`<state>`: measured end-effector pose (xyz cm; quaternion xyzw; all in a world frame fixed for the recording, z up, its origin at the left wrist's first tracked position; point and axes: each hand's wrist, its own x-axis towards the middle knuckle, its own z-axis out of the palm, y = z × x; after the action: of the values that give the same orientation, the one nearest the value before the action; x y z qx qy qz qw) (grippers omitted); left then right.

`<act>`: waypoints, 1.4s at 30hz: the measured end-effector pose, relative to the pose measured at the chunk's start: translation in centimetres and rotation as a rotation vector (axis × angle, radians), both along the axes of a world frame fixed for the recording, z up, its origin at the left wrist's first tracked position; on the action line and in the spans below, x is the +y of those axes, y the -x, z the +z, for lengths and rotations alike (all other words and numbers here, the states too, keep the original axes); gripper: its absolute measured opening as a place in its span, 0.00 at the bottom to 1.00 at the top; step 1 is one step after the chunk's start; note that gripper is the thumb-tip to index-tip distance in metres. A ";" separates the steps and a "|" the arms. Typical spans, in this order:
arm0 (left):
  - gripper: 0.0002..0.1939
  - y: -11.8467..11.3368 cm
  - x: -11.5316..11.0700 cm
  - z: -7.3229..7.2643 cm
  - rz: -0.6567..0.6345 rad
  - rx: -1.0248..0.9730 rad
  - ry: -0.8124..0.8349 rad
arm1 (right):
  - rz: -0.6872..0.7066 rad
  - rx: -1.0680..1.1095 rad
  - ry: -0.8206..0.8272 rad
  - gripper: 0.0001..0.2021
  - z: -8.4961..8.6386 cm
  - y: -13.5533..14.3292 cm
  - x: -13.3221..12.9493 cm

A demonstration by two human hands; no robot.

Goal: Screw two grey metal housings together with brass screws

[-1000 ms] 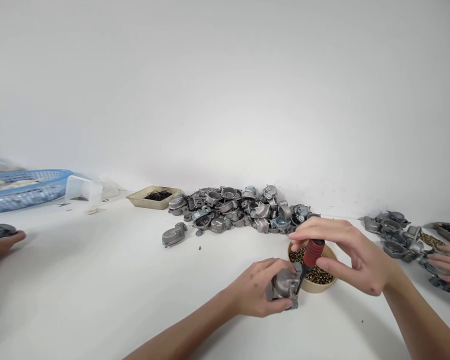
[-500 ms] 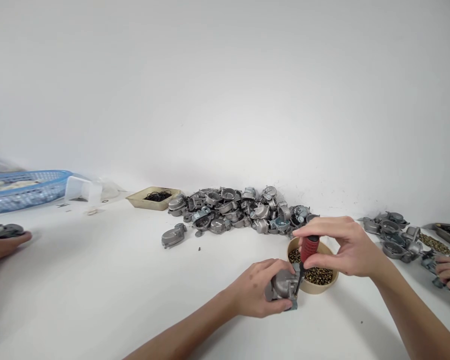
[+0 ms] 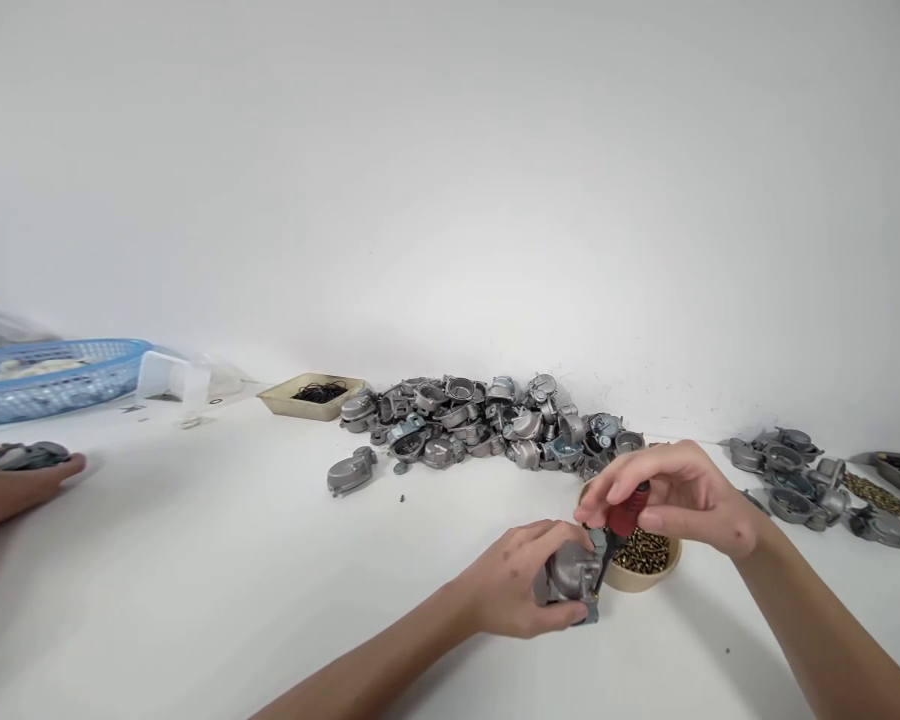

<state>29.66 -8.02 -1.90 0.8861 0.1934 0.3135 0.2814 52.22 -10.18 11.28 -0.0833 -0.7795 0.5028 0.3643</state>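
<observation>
My left hand point(image 3: 521, 580) is closed round a grey metal carburetor bowl point(image 3: 570, 572), steadying it on the white table with its domed side up. In my right hand point(image 3: 679, 500) is a screwdriver point(image 3: 626, 512) with a red handle, held between thumb and fingertips. Its dark shaft slants down to a corner of the carburetor bowl, where a small brass-coloured screw head seems to sit beneath the tip. Right behind the hands stands a paper tub point(image 3: 649, 580) full of brass-coloured screws point(image 3: 643, 552), partly hidden by my right hand.
Behind lies a heap of similar castings point(image 3: 457, 425), with a single casting point(image 3: 350, 472) in front. A tray of black rings point(image 3: 315, 398) and a blue basket point(image 3: 60, 385) stand left. Another person's hand point(image 3: 15, 490) holds a casting. More castings point(image 3: 791, 480) lie right.
My right hand's fingers have shifted round the screwdriver handle, which leans further right. My left hand keeps its hold. At far right, another person's hand has left view and a casting lies there.
</observation>
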 end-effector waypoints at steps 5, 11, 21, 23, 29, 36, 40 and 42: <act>0.23 0.0 -0.1 0.2 -0.003 -0.016 -0.005 | -0.349 -0.091 -0.422 0.14 0.4 -0.5 -0.1; 0.21 0.0 -0.2 0.4 0.010 0.019 0.002 | -0.076 -0.076 -0.174 0.12 0.5 -0.6 -0.1; 0.23 0.0 -0.1 0.1 0.003 0.006 -0.020 | -0.107 -0.064 -0.220 0.11 0.6 0.1 -0.7; 0.23 0.0 0.0 0.0 -0.002 0.001 -0.019 | -0.126 -0.044 -0.259 0.11 0.5 0.0 -0.6; 0.23 0.0 -0.1 0.1 0.014 -0.010 -0.024 | -0.351 -0.209 -0.562 0.12 1.4 -0.7 -1.2; 0.23 0.1 -0.1 0.1 0.008 -0.010 -0.022 | -0.358 -0.136 -0.553 0.12 0.8 -0.4 -0.7; 0.23 0.1 0.0 0.0 0.006 -0.013 -0.033 | -0.414 -0.169 -0.683 0.13 0.9 0.1 -1.1; 0.24 0.1 0.0 0.0 0.003 -0.004 -0.025 | -0.288 -0.197 -0.533 0.12 1.5 0.2 -1.7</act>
<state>29.59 -8.05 -1.88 0.8887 0.1901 0.3179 0.2703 51.99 -11.89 12.78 -0.1427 -0.8955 0.2139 0.3633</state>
